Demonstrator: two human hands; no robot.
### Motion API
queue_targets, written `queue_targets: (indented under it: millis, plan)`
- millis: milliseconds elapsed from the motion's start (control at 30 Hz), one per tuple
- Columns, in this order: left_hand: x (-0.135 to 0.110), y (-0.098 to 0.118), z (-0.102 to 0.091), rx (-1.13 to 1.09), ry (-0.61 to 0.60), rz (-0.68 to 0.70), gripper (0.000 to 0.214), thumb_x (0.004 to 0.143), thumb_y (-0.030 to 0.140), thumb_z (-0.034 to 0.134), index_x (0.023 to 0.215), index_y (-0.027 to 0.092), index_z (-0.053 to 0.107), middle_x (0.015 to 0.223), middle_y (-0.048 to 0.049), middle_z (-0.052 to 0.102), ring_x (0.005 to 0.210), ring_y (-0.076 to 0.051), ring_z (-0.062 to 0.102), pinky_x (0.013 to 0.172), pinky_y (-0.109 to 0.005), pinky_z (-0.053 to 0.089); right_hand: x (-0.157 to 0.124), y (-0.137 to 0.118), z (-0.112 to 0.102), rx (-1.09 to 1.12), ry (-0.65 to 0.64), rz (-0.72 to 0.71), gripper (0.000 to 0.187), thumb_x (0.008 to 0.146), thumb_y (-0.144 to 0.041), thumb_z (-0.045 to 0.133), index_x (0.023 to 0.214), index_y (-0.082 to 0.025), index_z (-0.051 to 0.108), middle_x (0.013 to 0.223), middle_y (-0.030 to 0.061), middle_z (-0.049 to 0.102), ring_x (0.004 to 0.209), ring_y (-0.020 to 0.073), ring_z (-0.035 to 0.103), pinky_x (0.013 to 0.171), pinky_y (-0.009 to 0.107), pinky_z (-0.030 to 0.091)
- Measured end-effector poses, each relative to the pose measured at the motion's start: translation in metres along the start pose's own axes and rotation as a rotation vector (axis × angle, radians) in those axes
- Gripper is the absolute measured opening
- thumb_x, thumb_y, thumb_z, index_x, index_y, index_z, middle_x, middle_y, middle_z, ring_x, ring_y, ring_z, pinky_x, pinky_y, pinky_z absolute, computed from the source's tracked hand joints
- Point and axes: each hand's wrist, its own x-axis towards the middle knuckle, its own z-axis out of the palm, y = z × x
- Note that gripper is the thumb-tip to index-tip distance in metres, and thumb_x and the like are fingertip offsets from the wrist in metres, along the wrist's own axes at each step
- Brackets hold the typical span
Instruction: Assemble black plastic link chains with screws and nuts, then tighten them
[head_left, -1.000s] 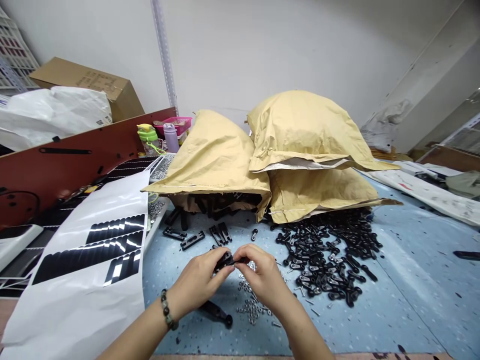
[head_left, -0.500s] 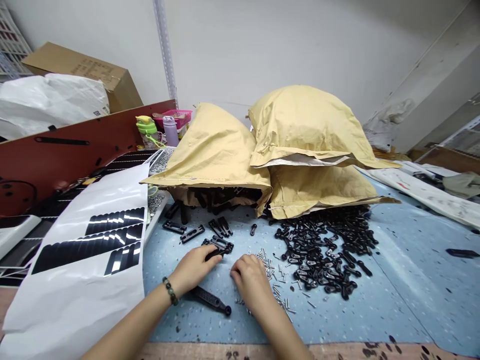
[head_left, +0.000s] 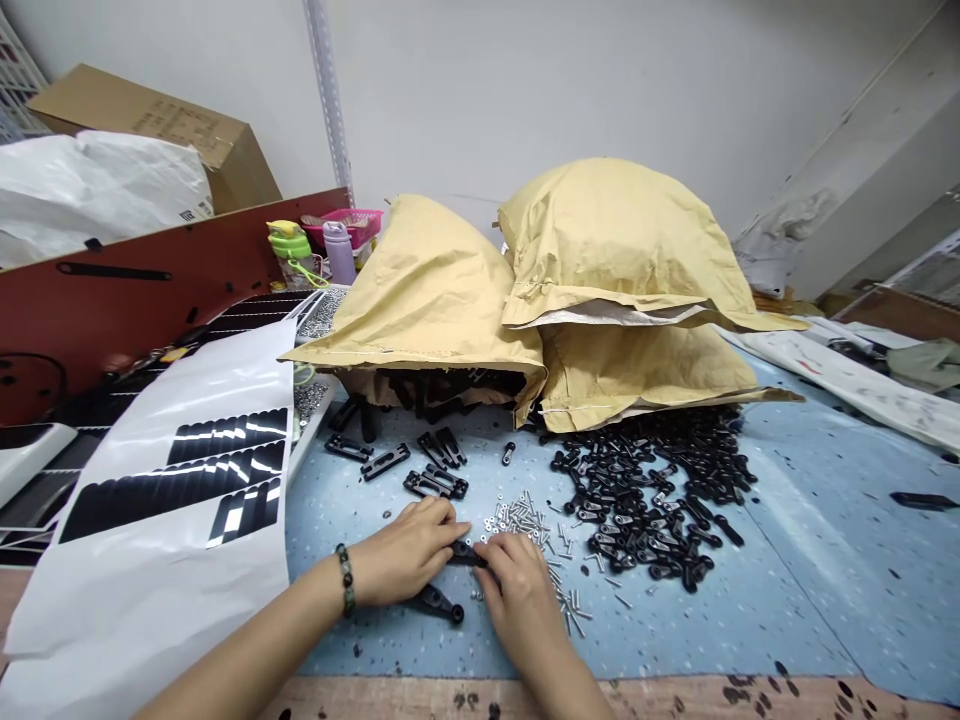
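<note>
Pinching a black plastic link (head_left: 466, 556) in the right hand (head_left: 519, 590), fingers clamped on its end, just below the screw pile (head_left: 519, 520) on a blue tabletop (head_left: 817, 570). Keeping the left hand (head_left: 407, 553) curled close beside the link, with no telling whether it grips. Showing a second link (head_left: 433, 603) under that hand, left of the pile, and more links (head_left: 424, 483) farther left. Heaping loose black links (head_left: 645, 490) right of the pile, with tan paper sacks (head_left: 525, 300) behind it.

Green beaded bracelet (head_left: 346, 580)
</note>
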Motion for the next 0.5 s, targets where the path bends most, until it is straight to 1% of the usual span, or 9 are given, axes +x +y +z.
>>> queue_targets:
  millis: [133,233,333,400,467,500]
  plan:
    - [-0.001,-0.01,0.0,0.009,-0.028,-0.002,0.029,0.095,0.023,0.044,0.118,0.027,0.061,0.099,-0.0043,0.059,0.094,-0.021,0.052,0.084,-0.031,0.04,-0.005,-0.004,0.004,-0.057,-0.003,-0.038,0.024,0.084,-0.012,0.059,0.106,-0.021,0.063,0.092,0.0074,0.063,0.084,0.0248,0.053,0.074,0.041,0.046]
    - [-0.002,-0.015,0.0,0.014,-0.02,-0.026,0.028,0.094,0.024,0.046,0.117,0.028,0.064,0.102,-0.0045,0.061,0.097,-0.022,0.053,0.086,-0.031,0.04,-0.006,-0.005,0.003,-0.069,-0.003,-0.035,0.021,0.086,-0.014,0.057,0.104,-0.022,0.065,0.09,0.0074,0.063,0.083,0.0249,0.053,0.073,0.042,0.046]
    - [-0.008,-0.013,-0.001,0.023,-0.021,-0.051,0.026,0.092,0.023,0.051,0.112,0.03,0.066,0.1,-0.0033,0.063,0.095,-0.022,0.056,0.086,-0.033,0.039,-0.004,-0.004,0.003,-0.028,-0.028,-0.04,0.017,0.087,-0.017,0.057,0.101,-0.022,0.065,0.09,0.0066,0.062,0.083,0.0243,0.053,0.074,0.042,0.047]
    - [-0.015,-0.009,-0.003,0.034,-0.029,-0.064,0.026,0.09,0.021,0.053,0.11,0.031,0.068,0.099,-0.0026,0.064,0.093,-0.022,0.058,0.087,-0.034,0.039,0.006,-0.002,0.005,0.026,-0.002,-0.025,0.019,0.09,-0.02,0.053,0.105,-0.023,0.064,0.095,0.0076,0.061,0.088,0.0241,0.054,0.077,0.041,0.048]
    - [-0.022,-0.005,-0.005,0.034,-0.039,-0.074,0.028,0.088,0.019,0.055,0.109,0.032,0.068,0.098,-0.0023,0.065,0.093,-0.023,0.058,0.089,-0.036,0.038,0.025,0.002,0.009,0.073,0.066,0.015,0.028,0.091,-0.019,0.048,0.117,-0.021,0.059,0.106,0.0102,0.059,0.097,0.0251,0.054,0.083,0.042,0.048]
    - [-0.025,-0.003,-0.007,0.007,-0.033,-0.085,0.029,0.087,0.019,0.056,0.11,0.032,0.068,0.099,-0.0023,0.066,0.094,-0.023,0.058,0.09,-0.036,0.038,0.036,0.004,0.012,0.09,0.093,0.034,0.034,0.089,-0.016,0.049,0.122,-0.021,0.055,0.109,0.0112,0.059,0.1,0.0261,0.054,0.085,0.044,0.047]
